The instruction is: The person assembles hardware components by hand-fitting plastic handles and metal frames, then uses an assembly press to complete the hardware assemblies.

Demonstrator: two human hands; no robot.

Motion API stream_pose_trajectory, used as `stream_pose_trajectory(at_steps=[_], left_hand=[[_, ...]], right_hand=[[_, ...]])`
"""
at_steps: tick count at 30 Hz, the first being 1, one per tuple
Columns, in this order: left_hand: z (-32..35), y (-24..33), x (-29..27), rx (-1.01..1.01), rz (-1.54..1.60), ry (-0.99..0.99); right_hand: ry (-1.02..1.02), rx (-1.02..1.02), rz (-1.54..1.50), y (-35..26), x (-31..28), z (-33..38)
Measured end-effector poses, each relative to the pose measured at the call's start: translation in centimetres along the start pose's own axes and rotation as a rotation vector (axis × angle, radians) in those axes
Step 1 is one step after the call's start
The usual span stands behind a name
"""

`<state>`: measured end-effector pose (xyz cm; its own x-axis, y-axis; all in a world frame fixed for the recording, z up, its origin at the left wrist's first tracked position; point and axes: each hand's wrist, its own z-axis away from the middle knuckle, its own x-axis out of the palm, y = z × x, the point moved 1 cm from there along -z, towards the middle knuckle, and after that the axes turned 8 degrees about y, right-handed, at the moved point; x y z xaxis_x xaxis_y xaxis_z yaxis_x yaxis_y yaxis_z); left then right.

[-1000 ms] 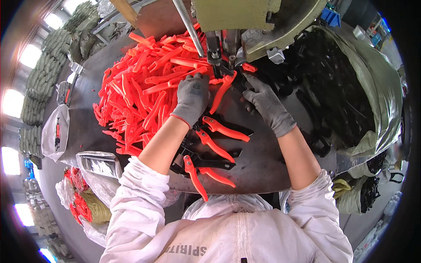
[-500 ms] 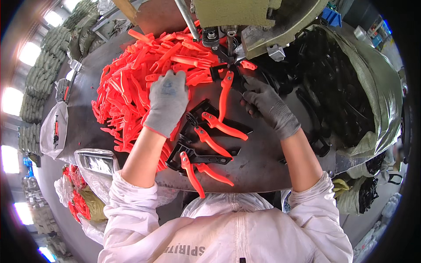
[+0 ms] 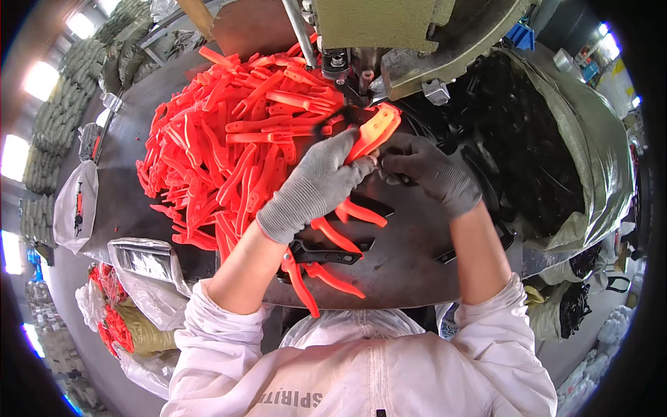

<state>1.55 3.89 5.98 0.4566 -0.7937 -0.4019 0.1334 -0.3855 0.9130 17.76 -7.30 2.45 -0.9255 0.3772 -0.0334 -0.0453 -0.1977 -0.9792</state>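
Observation:
My gloved left hand (image 3: 323, 177) is closed round a red plastic handle (image 3: 375, 132) that points up and away, just in front of the machine. A black part sits behind that handle, mostly hidden by it. My gloved right hand (image 3: 434, 174) has its fingers pinched together close to the handle's lower end; what they hold is too small to make out. Below the hands, several black frame pieces (image 3: 333, 256) with red handles (image 3: 300, 285) attached lie on the dark metal table (image 3: 417, 278), partly covered by my left hand.
A big heap of loose red handles (image 3: 201, 146) spreads over the table's left side. At the right, black parts (image 3: 528, 139) fill an open woven sack (image 3: 604, 160). A green-grey press machine (image 3: 372, 24) stands at the far middle. A plastic bag (image 3: 146, 278) hangs by the near left edge.
My left hand has left the heap, moved right and closed on a red handle. The right hand has come slightly nearer to meet it. The handle assembly under the press has been lifted and turned.

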Motion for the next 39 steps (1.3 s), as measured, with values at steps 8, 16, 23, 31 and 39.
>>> stream_pose_trajectory(at_steps=[8,16,23,31,39], left_hand=[[0.7,-1.1,1.2,-0.394,-0.02,-0.041],[1.6,-1.0,2.0,-0.395,0.221,-0.117],[1.3,-1.7,1.3,-0.388,0.057,-0.153],[-1.5,-2.5,-1.0,-0.36,0.211,0.01],[-3.5,-2.8,-0.9,-0.485,0.371,0.04]], right_hand=[[0.327,0.353,0.235,-1.4,-6.4,-4.9],[0.272,0.144,0.718,-2.3,-3.6,-1.0],[0.367,0.029,0.804,-4.3,-4.3,3.2],[0.568,-0.234,0.155,-0.7,-3.7,4.9],[0.272,0.065,-0.28,-1.0,-0.8,1.4]])
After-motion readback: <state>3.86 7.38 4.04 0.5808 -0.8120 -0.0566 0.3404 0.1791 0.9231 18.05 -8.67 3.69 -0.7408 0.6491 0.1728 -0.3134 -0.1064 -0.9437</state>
